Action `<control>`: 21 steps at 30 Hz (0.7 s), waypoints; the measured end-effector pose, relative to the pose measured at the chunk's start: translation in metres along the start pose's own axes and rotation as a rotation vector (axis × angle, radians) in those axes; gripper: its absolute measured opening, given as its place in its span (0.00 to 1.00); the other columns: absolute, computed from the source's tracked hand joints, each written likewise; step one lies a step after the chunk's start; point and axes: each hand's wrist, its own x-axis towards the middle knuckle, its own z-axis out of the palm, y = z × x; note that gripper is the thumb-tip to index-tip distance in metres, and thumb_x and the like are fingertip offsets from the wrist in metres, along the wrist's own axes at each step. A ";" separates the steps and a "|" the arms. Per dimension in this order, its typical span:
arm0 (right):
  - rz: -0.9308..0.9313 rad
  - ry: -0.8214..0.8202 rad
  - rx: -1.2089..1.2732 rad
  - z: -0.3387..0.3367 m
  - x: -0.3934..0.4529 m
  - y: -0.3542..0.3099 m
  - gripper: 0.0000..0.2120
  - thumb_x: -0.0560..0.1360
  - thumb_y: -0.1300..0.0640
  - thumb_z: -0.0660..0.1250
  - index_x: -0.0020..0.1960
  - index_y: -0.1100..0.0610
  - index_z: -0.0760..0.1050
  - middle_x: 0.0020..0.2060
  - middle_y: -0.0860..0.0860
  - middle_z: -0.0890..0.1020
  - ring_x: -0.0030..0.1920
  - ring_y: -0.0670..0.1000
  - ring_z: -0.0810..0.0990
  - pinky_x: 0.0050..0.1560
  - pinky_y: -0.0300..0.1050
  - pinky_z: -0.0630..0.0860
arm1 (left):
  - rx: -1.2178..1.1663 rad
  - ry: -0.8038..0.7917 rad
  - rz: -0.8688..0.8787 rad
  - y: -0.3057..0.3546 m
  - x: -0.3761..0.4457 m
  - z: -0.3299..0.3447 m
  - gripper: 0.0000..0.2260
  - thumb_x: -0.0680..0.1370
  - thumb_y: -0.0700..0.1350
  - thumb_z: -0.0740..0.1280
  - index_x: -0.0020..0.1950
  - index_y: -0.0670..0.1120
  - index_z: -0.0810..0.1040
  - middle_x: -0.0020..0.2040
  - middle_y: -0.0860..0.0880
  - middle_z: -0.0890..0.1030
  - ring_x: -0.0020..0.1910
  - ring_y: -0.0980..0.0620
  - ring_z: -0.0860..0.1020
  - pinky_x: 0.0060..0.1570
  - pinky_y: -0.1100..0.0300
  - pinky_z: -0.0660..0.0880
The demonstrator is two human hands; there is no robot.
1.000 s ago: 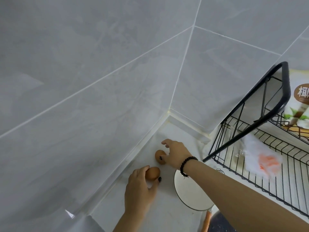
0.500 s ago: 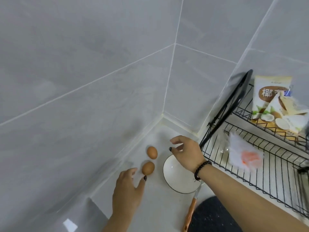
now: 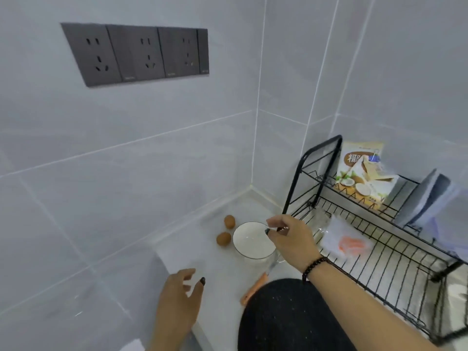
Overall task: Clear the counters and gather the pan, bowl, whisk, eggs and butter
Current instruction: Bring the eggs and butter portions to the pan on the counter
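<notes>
Two brown eggs (image 3: 229,221) (image 3: 223,238) lie on the white counter near the wall corner, just left of a white bowl (image 3: 249,243). My right hand (image 3: 291,240), with a bead bracelet on the wrist, pinches the bowl's right rim between thumb and fingertips. A whisk with an orange handle (image 3: 253,290) lies under the bowl's near side, its wires mostly hidden. A black speckled pan (image 3: 286,317) fills the bottom centre below my right forearm. My left hand (image 3: 177,302) hovers over the counter, fingers relaxed, holding nothing. I see no butter.
A black wire dish rack (image 3: 379,254) stands at the right with a coconut packet (image 3: 359,173), a plastic bag (image 3: 347,243) and grey-blue containers (image 3: 430,201). Grey tiled walls meet in a corner behind the eggs. A row of dark sockets (image 3: 141,54) sits on the left wall.
My left hand released the near egg and drew back toward me. My right hand left the far egg and came to the bowl's rim. The view has lifted, and the pan is in sight.
</notes>
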 end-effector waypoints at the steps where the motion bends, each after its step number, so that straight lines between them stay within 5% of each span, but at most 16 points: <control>1: -0.008 -0.017 0.008 -0.006 -0.012 0.000 0.07 0.74 0.59 0.69 0.51 0.50 0.78 0.49 0.43 0.80 0.43 0.40 0.77 0.43 0.31 0.72 | -0.030 0.022 -0.016 0.001 -0.018 -0.006 0.11 0.76 0.49 0.70 0.58 0.50 0.77 0.54 0.52 0.77 0.44 0.58 0.77 0.44 0.64 0.70; 5: -0.015 -0.056 0.051 -0.025 -0.060 -0.006 0.07 0.73 0.59 0.70 0.48 0.49 0.78 0.51 0.44 0.80 0.48 0.47 0.78 0.49 0.39 0.74 | -0.113 0.094 -0.030 0.011 -0.082 -0.033 0.07 0.76 0.46 0.71 0.52 0.53 0.77 0.53 0.50 0.79 0.43 0.59 0.78 0.39 0.68 0.69; 9: -0.033 -0.112 0.072 -0.032 -0.101 -0.014 0.07 0.72 0.59 0.70 0.47 0.48 0.78 0.54 0.48 0.78 0.53 0.50 0.77 0.42 0.29 0.72 | -0.170 0.152 -0.011 0.024 -0.130 -0.055 0.07 0.76 0.45 0.71 0.54 0.51 0.79 0.52 0.52 0.80 0.44 0.61 0.77 0.38 0.72 0.68; 14: -0.065 -0.169 0.098 -0.040 -0.158 -0.023 0.07 0.74 0.61 0.68 0.50 0.52 0.79 0.52 0.47 0.79 0.40 0.42 0.76 0.33 0.25 0.70 | -0.217 0.153 0.017 0.036 -0.183 -0.078 0.08 0.77 0.47 0.69 0.56 0.52 0.79 0.53 0.56 0.80 0.46 0.60 0.78 0.40 0.70 0.70; 18: -0.064 -0.188 0.090 -0.042 -0.205 -0.027 0.08 0.74 0.62 0.68 0.49 0.51 0.79 0.49 0.45 0.81 0.38 0.39 0.78 0.40 0.28 0.73 | -0.244 0.117 0.030 0.033 -0.220 -0.095 0.09 0.77 0.47 0.69 0.57 0.53 0.79 0.53 0.57 0.80 0.47 0.59 0.78 0.42 0.69 0.70; 21: -0.056 -0.191 0.081 -0.043 -0.240 -0.030 0.08 0.73 0.62 0.69 0.48 0.50 0.79 0.48 0.46 0.82 0.41 0.43 0.79 0.50 0.40 0.79 | -0.234 0.097 0.050 0.026 -0.246 -0.109 0.09 0.77 0.46 0.69 0.57 0.53 0.79 0.54 0.56 0.80 0.48 0.58 0.78 0.42 0.71 0.70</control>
